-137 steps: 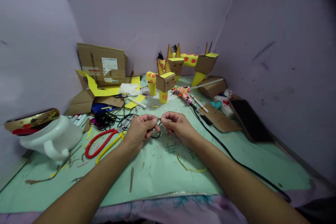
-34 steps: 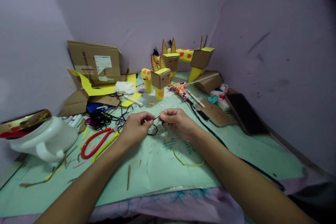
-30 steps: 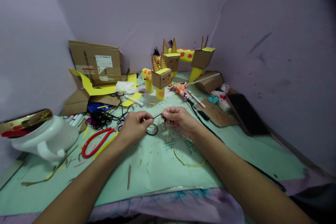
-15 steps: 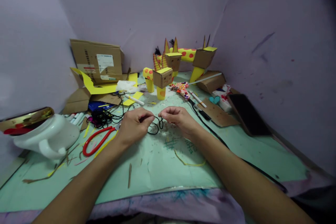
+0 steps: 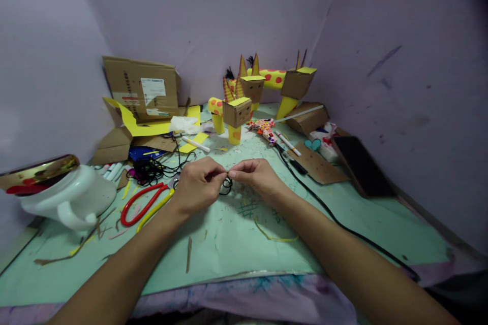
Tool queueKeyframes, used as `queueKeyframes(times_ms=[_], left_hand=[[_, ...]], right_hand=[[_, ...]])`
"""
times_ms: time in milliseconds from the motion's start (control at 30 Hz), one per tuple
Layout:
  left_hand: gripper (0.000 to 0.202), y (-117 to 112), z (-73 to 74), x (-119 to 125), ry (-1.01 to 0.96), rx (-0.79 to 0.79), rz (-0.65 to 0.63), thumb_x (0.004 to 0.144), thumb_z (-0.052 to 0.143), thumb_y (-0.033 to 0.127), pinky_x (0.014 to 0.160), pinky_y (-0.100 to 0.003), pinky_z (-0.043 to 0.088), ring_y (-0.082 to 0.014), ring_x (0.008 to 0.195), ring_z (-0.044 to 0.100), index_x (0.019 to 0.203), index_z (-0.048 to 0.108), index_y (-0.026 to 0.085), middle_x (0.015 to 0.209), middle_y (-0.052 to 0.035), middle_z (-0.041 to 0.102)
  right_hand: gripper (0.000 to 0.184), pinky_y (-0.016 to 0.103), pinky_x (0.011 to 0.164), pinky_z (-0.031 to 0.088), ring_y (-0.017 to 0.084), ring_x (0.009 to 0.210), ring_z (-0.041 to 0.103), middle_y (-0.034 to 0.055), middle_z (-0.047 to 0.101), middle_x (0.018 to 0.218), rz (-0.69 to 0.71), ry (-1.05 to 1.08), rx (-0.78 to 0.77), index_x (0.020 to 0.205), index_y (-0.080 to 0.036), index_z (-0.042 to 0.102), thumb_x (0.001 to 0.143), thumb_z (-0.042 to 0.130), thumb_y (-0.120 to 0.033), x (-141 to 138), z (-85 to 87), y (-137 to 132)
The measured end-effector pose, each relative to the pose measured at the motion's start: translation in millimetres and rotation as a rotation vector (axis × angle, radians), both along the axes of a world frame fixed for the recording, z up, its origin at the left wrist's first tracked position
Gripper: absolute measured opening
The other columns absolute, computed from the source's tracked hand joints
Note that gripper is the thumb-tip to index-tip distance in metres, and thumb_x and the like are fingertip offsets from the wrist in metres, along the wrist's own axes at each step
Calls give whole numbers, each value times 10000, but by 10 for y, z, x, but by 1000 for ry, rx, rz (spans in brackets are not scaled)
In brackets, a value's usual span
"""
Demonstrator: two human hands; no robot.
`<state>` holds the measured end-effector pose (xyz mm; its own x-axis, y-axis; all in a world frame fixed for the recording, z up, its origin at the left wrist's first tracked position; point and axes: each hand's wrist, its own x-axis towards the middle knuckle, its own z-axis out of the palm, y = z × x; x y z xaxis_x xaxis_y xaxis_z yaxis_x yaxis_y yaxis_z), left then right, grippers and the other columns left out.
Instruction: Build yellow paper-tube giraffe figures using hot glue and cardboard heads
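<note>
Over the middle of the table, my left hand point(image 5: 202, 182) and my right hand point(image 5: 255, 175) meet at the fingertips. Both pinch a thin black yarn point(image 5: 226, 186), whose small loops hang just below the fingers. The exact grip point is hidden between the fingertips. Left of my left hand lies a tangled heap of black yarn point(image 5: 147, 170). Scissors with a red and a yellow handle point(image 5: 139, 208) rest beside my left wrist. Beyond my hands stands a small cardboard giraffe point(image 5: 236, 111) with a box head, striped ears and a yellow leg.
Two more cardboard giraffes point(image 5: 297, 84) stand behind. A patterned glue gun point(image 5: 265, 129) trails a black cord point(image 5: 324, 205) to the right, near a phone point(image 5: 362, 167). At left are a white pot point(image 5: 72, 195) and a cardboard box point(image 5: 141, 89). Markers and scraps lie around.
My hands have come closer together, so their fingertips now meet. The yarn loops between them have drawn smaller, and more of the scissors' yellow handle shows.
</note>
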<state>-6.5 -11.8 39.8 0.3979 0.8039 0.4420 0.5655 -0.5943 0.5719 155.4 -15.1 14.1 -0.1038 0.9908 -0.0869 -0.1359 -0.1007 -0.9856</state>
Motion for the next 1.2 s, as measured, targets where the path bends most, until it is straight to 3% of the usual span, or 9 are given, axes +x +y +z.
queueKeyframes(times_ms=[100,200,367,633,867,1200], left_hand=[[113,8,-4,14,-79,-65,-2,726,583,193,584,-230,398,-121,606,549,639,644,155,627,-22,628],[61,27,-10,35,-233,-228,5,688,621,209,549,-214,405,-108,571,538,660,624,155,609,1,617],[138,44,3,63,-430,-380,-17,602,673,230,495,-193,398,-86,520,503,624,560,155,565,31,564],[95,22,30,76,-442,-410,-74,595,667,207,465,-188,385,-77,481,486,584,593,149,529,27,574],[75,38,28,66,-513,-507,-67,572,682,191,391,-171,334,-48,393,415,590,630,140,460,46,544],[138,62,-18,68,-582,-631,-51,599,686,228,361,-170,392,-68,351,475,663,627,121,413,38,560]], right_hand=[[199,244,524,311,71,488,446,-30,597,518,0,36,-35,597,-145,685,487,785,-277,-6,32,-16],[207,239,471,243,57,438,374,-54,529,451,20,87,-77,599,-152,678,497,783,-298,-14,62,-37],[260,236,463,209,56,439,369,-52,532,478,76,174,-112,643,-155,680,478,805,-313,-16,53,-46],[269,225,494,219,55,473,375,-62,498,518,226,299,-112,604,-147,600,503,793,-304,-7,52,-52],[251,227,482,197,58,465,349,-65,480,507,161,239,-86,609,-151,585,537,766,-309,-20,38,-52],[296,228,489,228,61,466,368,-66,493,504,153,212,-13,631,-147,583,573,757,-379,-14,31,-43]])
